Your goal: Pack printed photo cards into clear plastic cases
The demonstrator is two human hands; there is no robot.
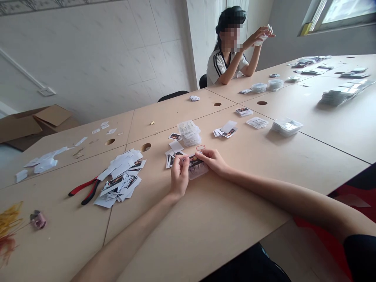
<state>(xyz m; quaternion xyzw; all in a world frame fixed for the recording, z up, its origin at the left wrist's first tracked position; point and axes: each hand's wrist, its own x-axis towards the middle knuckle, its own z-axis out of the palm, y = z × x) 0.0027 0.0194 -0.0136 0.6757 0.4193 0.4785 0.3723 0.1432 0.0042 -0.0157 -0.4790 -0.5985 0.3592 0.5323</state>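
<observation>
A dark printed card (195,161) lies against the upper part of a small clear plastic case (198,171), low over the table in front of me. My left hand (179,175) is closed, thumb and fingers pinching the card's left edge. From the other side, my right hand (214,160) pinches the card's upper right edge between thumb and fingertips. Just beyond them stands a stack of clear plastic cases (189,133). A few printed cards (175,148) lie beside that stack, partly behind my left hand. What sits inside the held case is too small to make out.
A heap of cards (122,178) and red-handled pliers (88,190) lie to the left. More clear cases (287,126) and cards (227,129) stand to the right. Across the table sits a co-worker (227,66), hands raised. The tabletop has round holes (146,147).
</observation>
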